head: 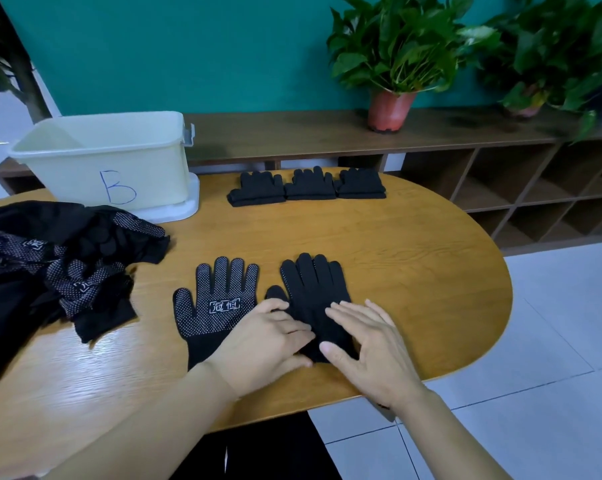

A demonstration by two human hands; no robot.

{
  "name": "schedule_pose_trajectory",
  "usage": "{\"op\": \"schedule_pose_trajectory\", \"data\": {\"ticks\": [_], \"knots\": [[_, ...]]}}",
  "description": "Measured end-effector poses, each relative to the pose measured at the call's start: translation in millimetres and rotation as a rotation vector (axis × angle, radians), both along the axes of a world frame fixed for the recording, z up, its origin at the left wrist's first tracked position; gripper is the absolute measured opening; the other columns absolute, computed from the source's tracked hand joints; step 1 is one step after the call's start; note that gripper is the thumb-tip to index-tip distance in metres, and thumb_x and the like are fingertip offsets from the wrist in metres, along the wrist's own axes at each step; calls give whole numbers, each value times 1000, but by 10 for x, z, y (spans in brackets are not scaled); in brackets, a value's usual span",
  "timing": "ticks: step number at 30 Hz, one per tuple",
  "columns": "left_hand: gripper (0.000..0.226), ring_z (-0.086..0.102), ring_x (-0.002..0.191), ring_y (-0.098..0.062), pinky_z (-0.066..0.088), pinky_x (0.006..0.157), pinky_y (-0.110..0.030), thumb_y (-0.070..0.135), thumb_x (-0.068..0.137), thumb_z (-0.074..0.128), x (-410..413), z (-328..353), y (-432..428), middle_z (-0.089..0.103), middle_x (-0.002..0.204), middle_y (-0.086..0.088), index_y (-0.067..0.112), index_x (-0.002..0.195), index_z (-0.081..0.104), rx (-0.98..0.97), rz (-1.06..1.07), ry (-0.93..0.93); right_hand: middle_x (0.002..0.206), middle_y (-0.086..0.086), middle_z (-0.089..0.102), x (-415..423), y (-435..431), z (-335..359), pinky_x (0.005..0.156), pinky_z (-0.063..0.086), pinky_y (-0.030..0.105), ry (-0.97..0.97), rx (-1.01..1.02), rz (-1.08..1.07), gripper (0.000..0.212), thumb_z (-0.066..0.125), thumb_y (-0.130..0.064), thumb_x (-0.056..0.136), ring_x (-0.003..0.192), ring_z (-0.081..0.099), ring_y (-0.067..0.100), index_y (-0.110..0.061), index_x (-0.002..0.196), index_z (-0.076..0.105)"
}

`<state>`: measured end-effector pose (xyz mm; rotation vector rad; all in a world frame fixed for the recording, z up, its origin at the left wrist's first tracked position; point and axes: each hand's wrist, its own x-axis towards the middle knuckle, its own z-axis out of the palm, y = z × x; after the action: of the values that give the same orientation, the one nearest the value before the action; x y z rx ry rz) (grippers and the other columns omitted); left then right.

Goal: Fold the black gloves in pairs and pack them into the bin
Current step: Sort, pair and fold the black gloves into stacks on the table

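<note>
Head view: left hand (268, 341), right hand (372, 348) rest on plain glove (310, 285).

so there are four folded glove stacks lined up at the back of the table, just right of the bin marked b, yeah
Not quite: there are three folded glove stacks, not four. The head view shows them in a row at the back of the table, just right of the bin marked B.
</note>
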<state>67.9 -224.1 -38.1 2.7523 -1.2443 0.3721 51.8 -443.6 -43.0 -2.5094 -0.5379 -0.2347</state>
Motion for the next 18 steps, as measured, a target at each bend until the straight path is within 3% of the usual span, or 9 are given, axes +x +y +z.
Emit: {"op": "schedule_pose_trajectory", "data": {"ticks": [3, 6, 7, 9, 12, 16, 18], "knots": [[33, 69, 87, -6, 34, 106, -28, 33, 91, 48, 35, -44, -10, 75, 103, 11, 24, 102, 77, -82, 12, -38, 152, -27, 27, -77, -75, 16, 120, 6, 19, 149, -63, 65, 78, 48, -64, 77, 139, 11, -19, -33, 148, 40], [29, 68, 88, -6, 34, 109, -28, 23, 89, 49, 29, -108, -23, 75, 99, 11, 23, 104, 75, -242, 85, 26, 142, -40, 16, -95, -107, 41, 116, 3, 9, 216, -50, 67, 75, 61, -38, 78, 126, -1, -33, -43, 146, 30], [26, 66, 90, -4, 32, 111, -26, 20, 89, 53, 17, -112, -27, 74, 98, 11, 22, 106, 74, -336, 136, 63, 141, -40, 19, -83, -113, 39, 114, 6, 8, 232, -19, 38, 75, 63, -30, 79, 126, 4, -32, -45, 145, 31], [22, 62, 94, -4, 24, 116, -22, 17, 89, 63, -8, -107, -45, 73, 97, 14, 24, 108, 71, -487, 251, 149, 142, -29, 38, -25, -112, 11, 114, 22, 16, 236, 74, -44, 68, 64, -21, 81, 132, 26, -13, -42, 142, 44], [13, 61, 88, 1, 26, 113, -29, 30, 96, 61, -33, -109, -117, 68, 90, 20, 33, 108, 64, -517, 440, 137, 116, -18, 63, 144, -76, -21, 98, 46, 27, 204, 250, -159, 39, 71, -12, 86, 113, 55, 2, -32, 119, 67], [35, 66, 96, -9, 18, 99, -19, 46, 99, 53, 79, -9, -263, 72, 94, 9, 25, 127, 57, -527, 654, 142, 95, -10, 69, 406, 54, 25, 81, 53, 32, 226, 384, -283, 1, 70, -27, 91, 92, 64, 7, -28, 90, 69], [44, 66, 101, -10, 15, 96, -18, 45, 100, 51, 179, 30, -324, 74, 98, 5, 24, 138, 50, -511, 716, 152, 92, -10, 69, 501, 116, 45, 80, 55, 36, 248, 376, -337, 9, 67, -32, 93, 89, 65, 10, -24, 94, 71]]}}
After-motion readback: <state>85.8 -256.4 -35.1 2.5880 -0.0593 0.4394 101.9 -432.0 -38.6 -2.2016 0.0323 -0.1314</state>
